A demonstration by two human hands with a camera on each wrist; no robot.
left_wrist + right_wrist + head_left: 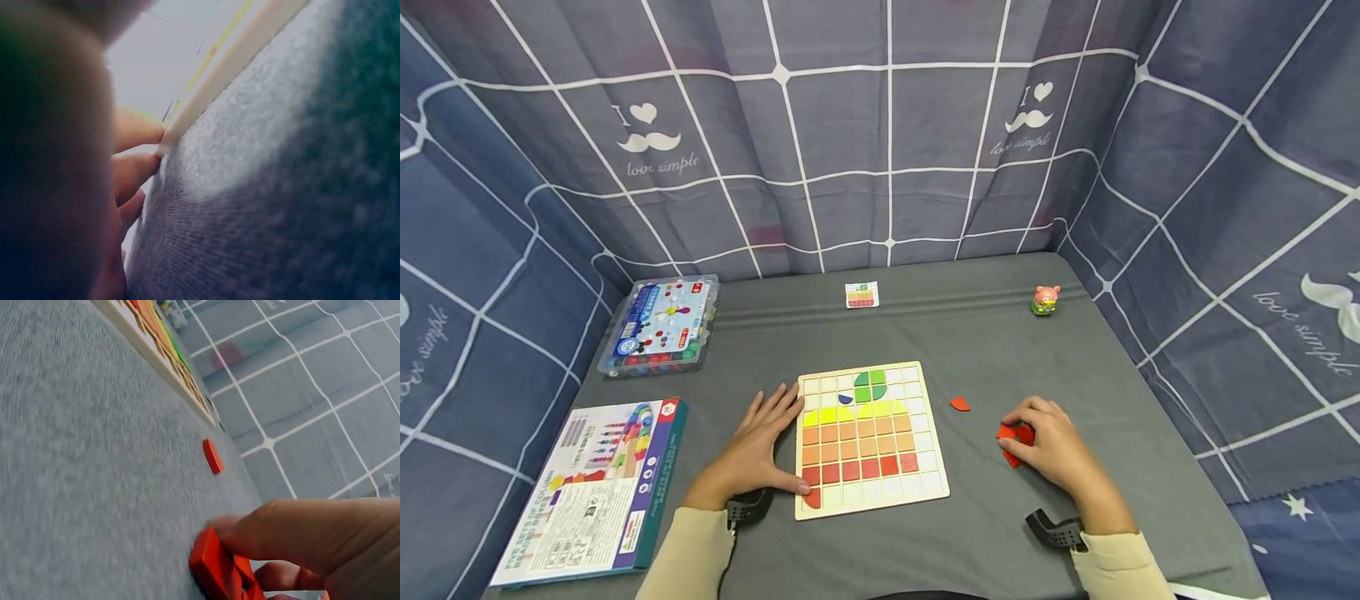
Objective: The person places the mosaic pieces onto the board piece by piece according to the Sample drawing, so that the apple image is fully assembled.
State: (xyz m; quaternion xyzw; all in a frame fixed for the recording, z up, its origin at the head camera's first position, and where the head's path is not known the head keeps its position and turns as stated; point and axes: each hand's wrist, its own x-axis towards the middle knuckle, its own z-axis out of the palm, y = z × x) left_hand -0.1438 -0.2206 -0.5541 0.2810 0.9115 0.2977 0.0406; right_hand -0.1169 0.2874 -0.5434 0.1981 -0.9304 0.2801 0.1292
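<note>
A pale wooden grid board (880, 498) lies on the grey cloth, bearing rows of coloured pieces: red squares (850, 472), orange squares (847, 430), yellow pieces, green pieces (871, 386) and a small blue piece (846, 399). Along its left edge rests my left hand (756, 446), fingers spread and touching the rim, thumb by a red quarter-round piece (812, 498) at the near left corner. To the right of the board, my right hand (1051, 442) holds several red pieces (212, 565) between thumb and curled fingers, low at the cloth. Fingers partly hide these pieces.
A loose red quarter-round piece (960, 404) lies between board and right hand. Behind stand a small pattern card (861, 295) and a pink-and-green figurine (1045, 300). A clear plastic case (662, 325) and a flat toy box (587, 492) lie on the left.
</note>
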